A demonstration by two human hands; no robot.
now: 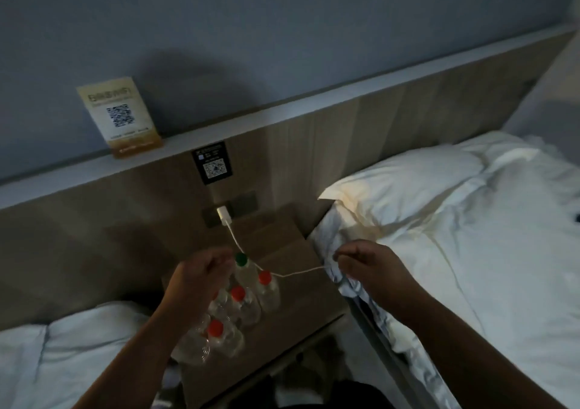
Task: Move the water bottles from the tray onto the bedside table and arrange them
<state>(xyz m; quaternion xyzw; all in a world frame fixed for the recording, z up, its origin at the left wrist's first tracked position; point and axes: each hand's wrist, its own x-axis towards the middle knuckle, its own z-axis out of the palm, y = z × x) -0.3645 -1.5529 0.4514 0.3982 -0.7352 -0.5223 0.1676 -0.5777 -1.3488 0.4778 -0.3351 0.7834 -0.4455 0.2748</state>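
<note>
Several clear water bottles stand close together on the wooden bedside table (292, 251). One has a green cap (241, 259); others have red caps, such as the one on the right (265, 278) and the nearest one (216, 328). A white charging cable (298, 273) runs from a wall plug (223, 215) down over the bottles. My left hand (201, 273) pinches the cable next to the green-capped bottle. My right hand (361, 261) pinches the cable's far end near the edge of the right bed. No tray is in view.
A bed with a white pillow (408, 185) lies to the right, another bed (62, 352) to the left. A QR-code card (120, 116) stands on the headboard ledge and a black QR sticker (212, 162) is on the wooden panel. The room is dim.
</note>
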